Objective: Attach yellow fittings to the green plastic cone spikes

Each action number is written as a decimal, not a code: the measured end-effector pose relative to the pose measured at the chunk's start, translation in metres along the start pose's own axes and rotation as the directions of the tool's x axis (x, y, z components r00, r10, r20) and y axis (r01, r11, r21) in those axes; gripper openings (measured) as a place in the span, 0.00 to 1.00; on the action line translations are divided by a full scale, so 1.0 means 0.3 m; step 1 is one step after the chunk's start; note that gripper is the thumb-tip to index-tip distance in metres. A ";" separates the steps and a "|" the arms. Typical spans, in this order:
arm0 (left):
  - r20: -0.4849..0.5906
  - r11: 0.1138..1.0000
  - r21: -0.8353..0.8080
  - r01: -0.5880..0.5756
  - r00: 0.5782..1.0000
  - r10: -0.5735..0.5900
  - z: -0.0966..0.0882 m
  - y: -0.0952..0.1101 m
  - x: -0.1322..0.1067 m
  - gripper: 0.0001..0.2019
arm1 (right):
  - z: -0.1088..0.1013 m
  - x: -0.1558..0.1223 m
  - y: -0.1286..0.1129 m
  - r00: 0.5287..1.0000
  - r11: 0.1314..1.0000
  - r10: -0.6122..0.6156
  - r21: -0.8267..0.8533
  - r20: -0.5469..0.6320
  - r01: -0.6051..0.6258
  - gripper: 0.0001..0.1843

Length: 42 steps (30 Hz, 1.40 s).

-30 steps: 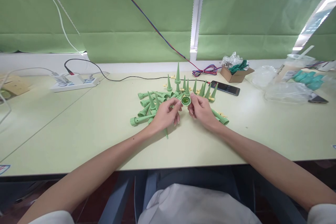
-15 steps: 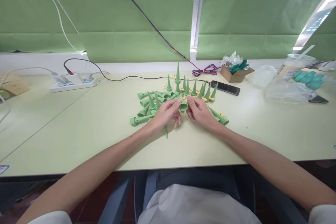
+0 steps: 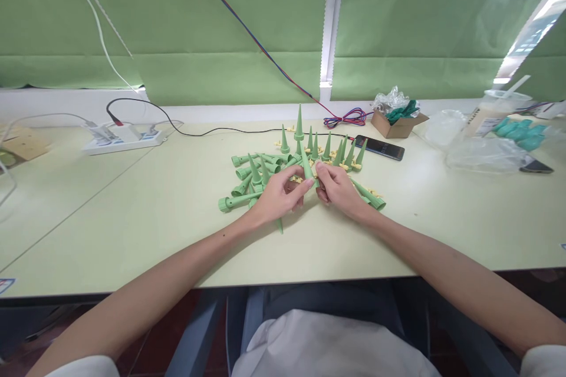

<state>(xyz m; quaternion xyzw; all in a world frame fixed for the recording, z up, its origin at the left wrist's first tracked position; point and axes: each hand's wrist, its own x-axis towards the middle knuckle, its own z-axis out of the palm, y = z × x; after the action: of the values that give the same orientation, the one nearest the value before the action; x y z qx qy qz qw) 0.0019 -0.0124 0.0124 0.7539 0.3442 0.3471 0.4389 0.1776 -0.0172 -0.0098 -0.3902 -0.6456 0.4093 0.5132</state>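
My left hand point(image 3: 285, 193) is closed on a green plastic plant-watering spike point(image 3: 306, 164), its tip pointing up and slightly left. Against the lower end of that spike, the thumb and fingers of my right hand point(image 3: 333, 184) are pinched together. A bit of yellow, apparently a small valve point(image 3: 315, 176), shows at the right fingertips, mostly covered by them. Behind both hands lies a cluster of similar green spikes, some standing upright point(image 3: 328, 147) with yellow valves, others lying on their sides point(image 3: 239, 201) with hollow ends showing.
On the table point(image 3: 154, 230), a phone point(image 3: 379, 148) with a cable lies behind the spikes. A small cardboard box point(image 3: 395, 125) stands at the back. Further right are a drink cup point(image 3: 485, 115) and plastic bags point(image 3: 484, 153); a power strip point(image 3: 126, 140) sits at the left.
The held spike has turned: its open round end faced me before, and now its pointed end is up. My left hand has shifted its grip, while my right hand stays close beside it.
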 end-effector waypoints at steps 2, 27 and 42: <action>-0.040 0.997 0.074 -0.024 0.999 0.027 0.005 -0.005 -0.001 0.14 | 0.000 -0.003 -0.010 1.000 1.000 0.022 -0.020 -0.004 -0.022 0.31; -0.106 0.873 0.414 -0.256 0.940 0.326 0.002 -0.038 0.008 0.11 | 0.001 0.004 -0.012 0.994 0.993 0.108 -0.052 -0.013 -0.109 0.38; -0.111 0.999 0.045 -0.025 0.993 0.030 0.011 -0.024 0.012 0.17 | -0.005 0.006 0.014 0.996 0.976 0.081 -0.201 -0.028 -0.085 0.35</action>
<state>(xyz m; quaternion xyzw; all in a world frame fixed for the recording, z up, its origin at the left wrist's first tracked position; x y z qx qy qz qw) 0.0050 -0.0081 0.0054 0.7474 0.3651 0.3872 0.3977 0.1792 -0.0138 -0.0127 -0.4709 -0.6618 0.3588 0.4599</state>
